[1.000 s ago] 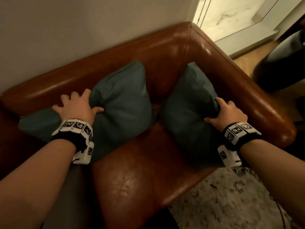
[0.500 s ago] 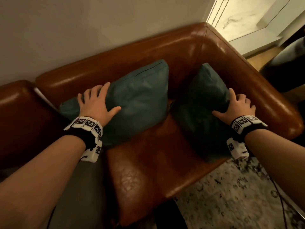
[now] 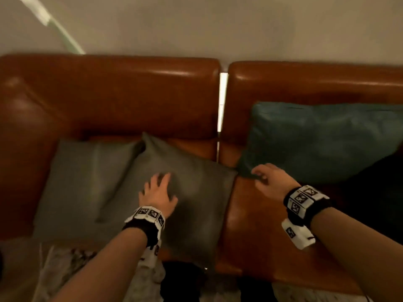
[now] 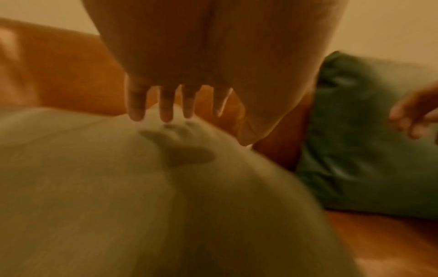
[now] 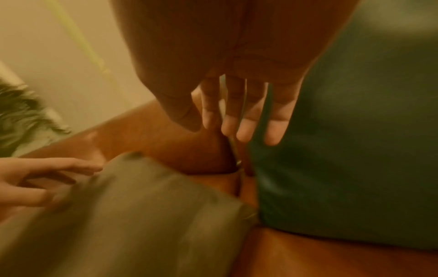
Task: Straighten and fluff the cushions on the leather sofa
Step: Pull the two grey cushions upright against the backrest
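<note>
- Two grey cushions lie flat on the left seat of the leather sofa (image 3: 109,88): the nearer grey cushion (image 3: 192,205) overlaps the far-left grey cushion (image 3: 87,171), and a teal cushion (image 3: 322,140) leans against the right backrest.
- My left hand (image 3: 158,196) hangs over the middle of the nearer grey cushion with fingers spread and gripping nothing; the left wrist view shows the fingertips (image 4: 166,116) just above the fabric, their shadow beneath, so I judge it is not yet pressing.
- My right hand (image 3: 272,182) sits at the teal cushion's near-left corner, fingers loosely extended and apart, clamped on nothing; whether they touch the fabric I cannot tell through the blur.
- What I judge the coming move turns on: the nearer grey cushion lies directly under the left hand, its right corner pointing toward the right hand, its body angled from far-left to near-right.
- Left hand is plainly nearer; the right would need to travel left across bare seat to take the opposite edge.
</note>
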Available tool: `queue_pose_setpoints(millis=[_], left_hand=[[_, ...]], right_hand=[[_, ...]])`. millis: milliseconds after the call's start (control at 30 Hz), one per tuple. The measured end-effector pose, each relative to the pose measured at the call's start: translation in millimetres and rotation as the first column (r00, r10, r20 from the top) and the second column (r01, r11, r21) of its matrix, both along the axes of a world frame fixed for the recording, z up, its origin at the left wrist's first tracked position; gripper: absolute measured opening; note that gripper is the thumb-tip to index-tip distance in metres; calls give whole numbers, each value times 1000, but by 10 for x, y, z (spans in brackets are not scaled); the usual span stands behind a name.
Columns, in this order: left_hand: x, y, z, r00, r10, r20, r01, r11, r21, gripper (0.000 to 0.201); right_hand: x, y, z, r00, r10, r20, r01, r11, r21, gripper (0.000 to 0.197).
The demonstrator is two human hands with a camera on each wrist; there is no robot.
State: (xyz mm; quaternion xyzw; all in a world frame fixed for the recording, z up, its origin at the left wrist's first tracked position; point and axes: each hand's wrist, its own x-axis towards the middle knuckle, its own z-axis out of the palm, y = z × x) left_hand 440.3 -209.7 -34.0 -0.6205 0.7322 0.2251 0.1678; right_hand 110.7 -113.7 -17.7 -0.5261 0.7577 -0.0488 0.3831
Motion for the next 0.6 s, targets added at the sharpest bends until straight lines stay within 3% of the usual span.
queue_pose_setpoints(millis=[67, 167, 267, 333, 400, 467, 533, 600], left_hand=[[415, -7, -138, 980, 194, 42, -194, 981, -2, 93], [894, -129, -272, 897, 438, 55, -441, 895, 65, 126], [1123, -227, -380, 878, 478, 28, -476, 863, 171, 138], [1196, -231, -385, 910, 414, 5, -408, 895, 179, 132], [1364, -223, -356, 924, 368, -105, -345, 920, 185, 114], [1751, -282, -365, 869, 408, -279, -367, 911, 188, 87], [2297, -399, -482, 783, 497, -374, -488, 864, 125, 68], [2900, -502, -661, 722, 634, -278, -662, 749, -11, 67]], right_hand=[[405, -324, -129, 994, 105, 4, -105, 994, 21, 35], [1031, -802, -268, 967, 255, 15, -255, 967, 10, 42], [1637, -1275, -355, 943, 330, 46, -331, 944, 2, 60], [1932, -1601, -435, 955, 294, 31, -296, 952, 74, 91], [2091, -1877, -499, 989, 143, 33, -146, 975, 165, 129], [2153, -2056, -603, 997, -23, 71, 3, 961, 276, 158], [2205, -2129, -691, 995, -53, 85, 15, 917, 398, 171], [2259, -2159, -764, 1000, 11, 28, -22, 890, 456, 167]])
